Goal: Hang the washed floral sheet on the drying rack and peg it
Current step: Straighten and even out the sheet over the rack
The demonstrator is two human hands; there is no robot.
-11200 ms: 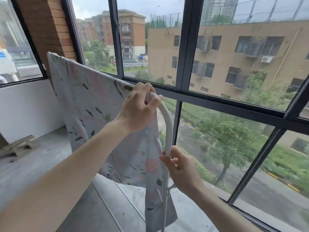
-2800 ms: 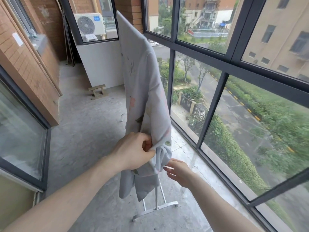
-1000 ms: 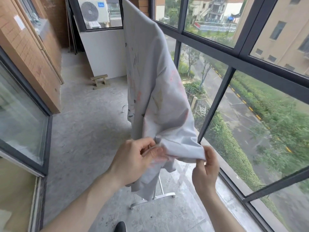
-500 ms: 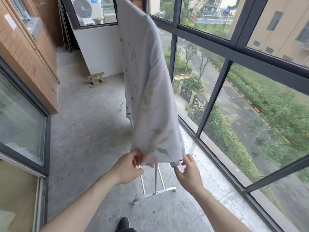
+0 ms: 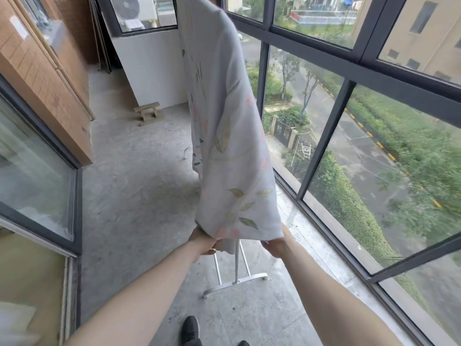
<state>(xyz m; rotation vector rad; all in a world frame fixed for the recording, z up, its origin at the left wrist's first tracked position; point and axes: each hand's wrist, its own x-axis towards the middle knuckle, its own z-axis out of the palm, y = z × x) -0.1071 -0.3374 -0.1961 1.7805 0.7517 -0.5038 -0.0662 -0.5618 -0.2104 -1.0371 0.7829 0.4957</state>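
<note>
- Left hand point(image 5: 203, 242): fingers curled round the lower left corner of the sheet point(image 5: 232, 136); the cloth covers most of the knuckles.
- Right hand point(image 5: 275, 243): at the lower right corner of the sheet, touching the hem. The fingers are hidden behind the cloth, so the grip cannot be confirmed; it appears to hold the edge.
- Both forearms reach forward from the bottom of the view, 1 to each corner.
- Sheet: pale, printed with leaves and pink flowers. It is draped over the drying rack point(image 5: 234, 283) and hangs down on both sides, with the lower end pulled toward the person.
- Drying rack: white; only 2 thin uprights and 1 floor bar show below the hem. The top rail is covered by cloth.
- Floor point(image 5: 139, 186): grey concrete. A small wooden stool point(image 5: 147, 113) stands well behind the rack, near the white wall.
- Windows point(image 5: 349, 78): dark-framed panes run along the right side, just beside the rack.
- 1 black shoe point(image 5: 190, 329) shows at the bottom edge.
</note>
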